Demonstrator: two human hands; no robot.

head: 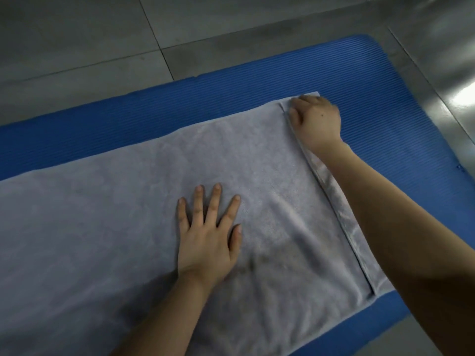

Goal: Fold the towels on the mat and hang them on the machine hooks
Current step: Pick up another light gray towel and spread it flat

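Observation:
A grey towel [115, 214] lies spread flat on the blue ribbed mat [257, 80]. It is folded over itself, with the upper layer's edge running diagonally near its right end. My left hand [208, 235] rests flat on the middle of the towel, fingers straight and spread. My right hand [314, 119] sits at the towel's far right corner with its fingers curled down onto the cloth at the fold edge. Whether those fingers pinch the cloth is hidden under the hand. My right forearm crosses the towel's right end.
Grey tiled floor [102, 34] surrounds the mat beyond its far and right edges. A bright reflection [462, 98] shines on the floor at the right. No machine or hooks are in view.

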